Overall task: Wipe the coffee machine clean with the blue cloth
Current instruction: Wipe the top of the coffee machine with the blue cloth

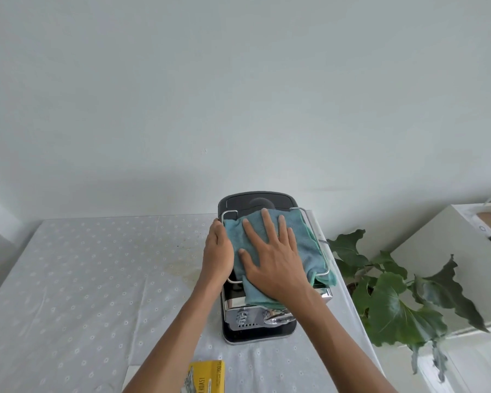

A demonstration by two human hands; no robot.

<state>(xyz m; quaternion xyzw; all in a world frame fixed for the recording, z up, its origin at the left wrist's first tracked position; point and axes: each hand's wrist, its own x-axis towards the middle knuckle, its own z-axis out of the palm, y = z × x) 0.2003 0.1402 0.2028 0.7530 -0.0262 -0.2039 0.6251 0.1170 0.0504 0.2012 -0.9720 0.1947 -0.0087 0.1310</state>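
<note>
The coffee machine [255,330], black and chrome with a wire rail round its top, stands at the table's right side against the wall. The blue cloth [309,251] lies spread over its top and hangs down the front and the right edge. My right hand [270,259] presses flat on the cloth with its fingers straight and spread. My left hand [217,253] rests against the machine's left side, fingers along the rail. The machine's top is mostly hidden under the cloth and my hands.
A white dotted tablecloth [82,279] covers the table, with a faint stain left of the machine. A yellow packet [207,377] lies at the near edge. A leafy green plant [394,296] and a white cabinet [442,251] stand to the right. A plain wall is behind.
</note>
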